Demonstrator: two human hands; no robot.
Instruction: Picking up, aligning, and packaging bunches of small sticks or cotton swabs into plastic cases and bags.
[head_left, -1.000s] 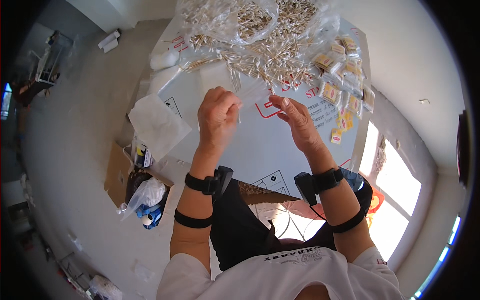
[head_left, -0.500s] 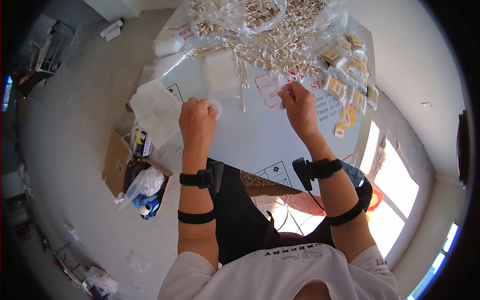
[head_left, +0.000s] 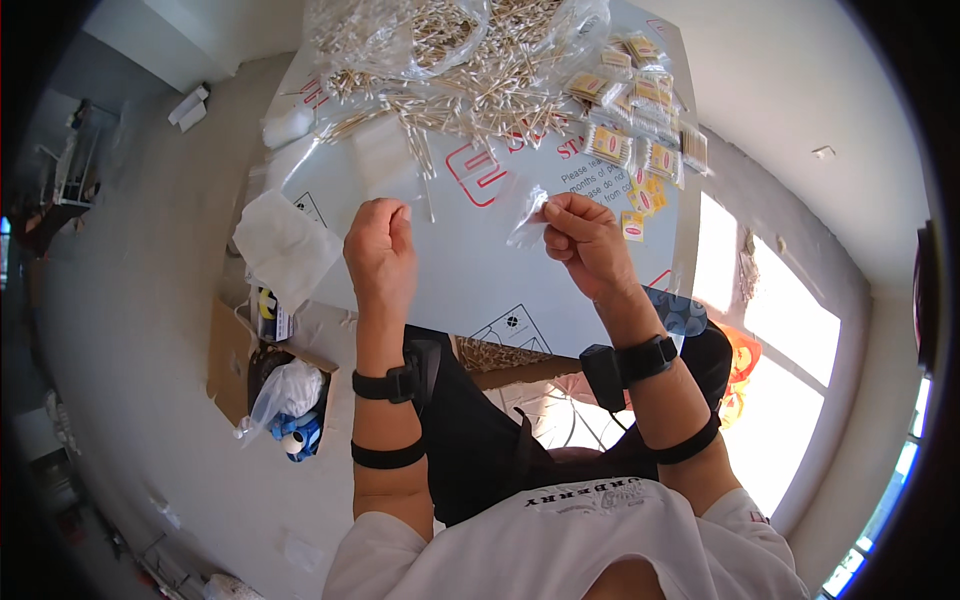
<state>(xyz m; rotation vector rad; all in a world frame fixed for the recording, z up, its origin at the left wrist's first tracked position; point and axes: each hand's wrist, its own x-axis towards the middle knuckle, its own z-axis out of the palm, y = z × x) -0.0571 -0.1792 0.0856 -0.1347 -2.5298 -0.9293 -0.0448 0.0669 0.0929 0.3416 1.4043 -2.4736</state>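
A small clear plastic bag [head_left: 523,218] is pinched between the thumb and fingers of my right hand [head_left: 590,245], above the middle of the grey-white table. My left hand [head_left: 380,255] is curled into a fist over the table's left part, and whatever it may hold is hidden. Just beyond it lies a stack of flat clear bags [head_left: 388,165]. A large heap of loose cotton swabs [head_left: 495,95], partly inside clear plastic, covers the far side. Small filled swab packets [head_left: 610,145] with yellow cards are piled at the far right, with loose yellow cards [head_left: 632,225] nearer me.
A crumpled white sheet [head_left: 285,248] hangs at the table's left edge. An open cardboard box [head_left: 228,350] with plastic and blue items stands on the floor at left. Another white bundle [head_left: 287,127] sits at the far left corner.
My right hand has shifted left and nearer with the clear bag, now bunched and hanging. A whitish round thing seen beside my left hand no longer shows. The whole view has shifted.
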